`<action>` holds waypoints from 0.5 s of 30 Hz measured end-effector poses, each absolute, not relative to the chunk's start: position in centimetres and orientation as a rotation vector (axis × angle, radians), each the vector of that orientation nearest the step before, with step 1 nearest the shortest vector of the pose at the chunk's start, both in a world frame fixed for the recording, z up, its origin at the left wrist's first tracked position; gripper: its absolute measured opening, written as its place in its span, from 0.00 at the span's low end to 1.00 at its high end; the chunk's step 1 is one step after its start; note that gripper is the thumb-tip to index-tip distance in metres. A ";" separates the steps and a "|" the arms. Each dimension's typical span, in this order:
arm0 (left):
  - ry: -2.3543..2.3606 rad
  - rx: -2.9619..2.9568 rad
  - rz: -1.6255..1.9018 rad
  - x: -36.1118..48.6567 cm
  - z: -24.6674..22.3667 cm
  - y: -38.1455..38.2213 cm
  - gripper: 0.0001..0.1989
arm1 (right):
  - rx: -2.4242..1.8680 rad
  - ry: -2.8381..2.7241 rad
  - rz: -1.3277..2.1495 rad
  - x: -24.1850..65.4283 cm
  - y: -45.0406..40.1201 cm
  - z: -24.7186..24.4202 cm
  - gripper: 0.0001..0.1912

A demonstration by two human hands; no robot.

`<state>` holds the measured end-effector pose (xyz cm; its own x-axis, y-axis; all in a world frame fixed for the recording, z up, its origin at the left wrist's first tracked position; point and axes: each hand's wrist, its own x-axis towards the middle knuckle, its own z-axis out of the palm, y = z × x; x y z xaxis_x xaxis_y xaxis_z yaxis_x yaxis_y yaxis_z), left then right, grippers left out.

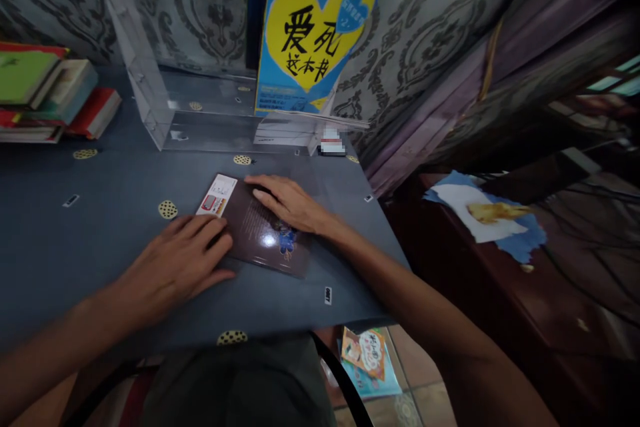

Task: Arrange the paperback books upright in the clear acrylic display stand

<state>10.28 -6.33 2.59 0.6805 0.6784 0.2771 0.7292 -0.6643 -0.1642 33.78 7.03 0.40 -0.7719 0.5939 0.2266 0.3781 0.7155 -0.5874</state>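
Note:
A dark brown book (245, 227) with a glossy cover lies flat on the blue-grey tablecloth (120, 213). It has a white and red panel at its upper left and a blue figure near its lower right. My left hand (185, 257) rests at the book's left edge, fingers outstretched, the fingertips touching the cover. Across the upper right part of the cover lies my right hand (287, 203), its fingers extended and holding nothing. That hand hides part of the book's top and right side.
A clear acrylic rack (210, 130) stands behind the book, with a blue and yellow book (300, 33) upright in it. Stacked books (50, 90) lie at the left. On the floor are more books (367, 360). Blue and white paper (483, 217) lies on a dark surface at the right.

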 end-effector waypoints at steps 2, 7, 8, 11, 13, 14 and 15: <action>-1.113 -2.710 -0.361 10.4 2.0 -5.4 0.24 | -0.812 -2.471 0.726 35.7 6.4 0.4 0.23; -1.103 -2.762 -0.343 10.8 1.0 -4.0 0.25 | -0.932 -2.332 0.731 39.6 4.6 -0.5 0.22; -1.092 -2.748 -0.305 10.9 1.0 -3.9 0.25 | -0.940 -2.305 0.737 40.0 4.4 -0.7 0.22; -1.008 -2.705 -0.228 10.9 0.6 -3.9 0.24 | -0.955 -2.239 0.770 40.4 4.0 -1.0 0.21; -0.939 -2.667 -0.217 10.7 -0.1 -4.1 0.24 | -0.959 -2.209 0.792 40.3 4.1 -1.0 0.22; -0.906 -2.643 -0.226 10.5 -0.4 -4.2 0.24 | -0.963 -2.195 0.806 40.2 4.1 -0.9 0.22; -0.872 -2.619 -0.242 10.3 -0.8 -4.3 0.23 | -0.968 -2.181 0.821 40.1 4.1 -0.8 0.22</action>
